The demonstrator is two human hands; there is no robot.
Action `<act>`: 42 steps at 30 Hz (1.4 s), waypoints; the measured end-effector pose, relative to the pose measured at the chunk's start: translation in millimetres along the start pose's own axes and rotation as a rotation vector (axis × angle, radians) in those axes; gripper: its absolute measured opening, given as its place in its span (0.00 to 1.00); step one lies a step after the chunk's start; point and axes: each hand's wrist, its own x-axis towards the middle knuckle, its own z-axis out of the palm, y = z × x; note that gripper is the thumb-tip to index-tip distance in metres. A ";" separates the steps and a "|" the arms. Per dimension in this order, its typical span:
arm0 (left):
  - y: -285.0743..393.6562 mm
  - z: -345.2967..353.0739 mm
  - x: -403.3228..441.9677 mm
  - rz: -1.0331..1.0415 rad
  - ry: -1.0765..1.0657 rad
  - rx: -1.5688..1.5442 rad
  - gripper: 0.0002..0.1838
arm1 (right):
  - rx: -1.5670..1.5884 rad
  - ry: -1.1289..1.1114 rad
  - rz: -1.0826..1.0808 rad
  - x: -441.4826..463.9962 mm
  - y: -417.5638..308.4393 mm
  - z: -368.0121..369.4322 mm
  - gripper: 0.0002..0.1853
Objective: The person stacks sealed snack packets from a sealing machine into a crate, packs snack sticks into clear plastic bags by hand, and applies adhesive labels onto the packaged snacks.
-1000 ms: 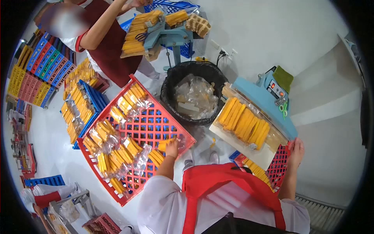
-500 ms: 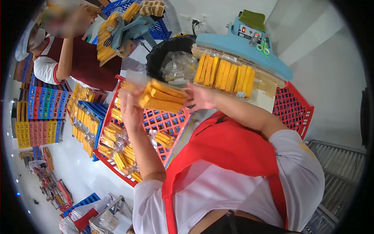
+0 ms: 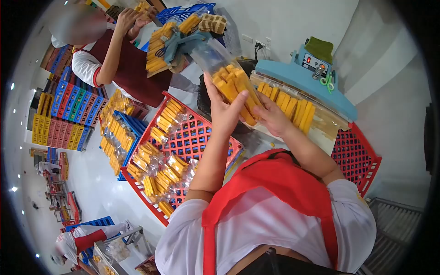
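2 hands are holding 1 clear bag of yellow sticks [image 3: 233, 85], which I am keeping tilted in front of me, between a red crate [image 3: 201, 142] on the left and a light-blue machine [image 3: 305, 91] on the right. My left hand [image 3: 223, 110] is curling around the bag's left side, its thumb lying across the front. My right hand [image 3: 275, 120] is pressing on the near right end; how its fingers are bending beneath, I cannot tell. The sticks are filling the near part of the bag, and the bare film is pointing to the far left. Whether that end is gaping or sealed, I cannot tell.

Beyond my right hand, a row of yellow sticks [image 3: 298, 110] is lying on a board [image 3: 316, 137] along the machine's near side. Green scissors [image 3: 328, 82] and a green cloth [image 3: 319, 49] are resting on the machine. Several filled packs [image 3: 162, 181] are lying in the red crate, mostly toward its left side. A black-lined bin [image 3: 204, 98] is standing partly hidden behind my hands. On the far left, a co-worker in a maroon apron [image 3: 133, 68] is raising 2 hands near yellow sticks. Stacked coloured crates [image 3: 68, 105] are standing farther left.
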 end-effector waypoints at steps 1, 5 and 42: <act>-3.3 -2.6 0.7 -0.026 0.003 -0.102 0.44 | -0.064 -0.017 -0.026 -2.3 -5.2 1.3 0.26; -11.3 -6.9 0.5 -0.089 -0.052 -0.236 0.40 | -0.420 -0.115 -0.183 3.2 -29.8 -5.7 0.26; -39.8 -37.2 19.0 -0.737 0.110 -1.292 0.26 | -0.613 -0.045 0.240 96.6 -64.0 37.2 0.28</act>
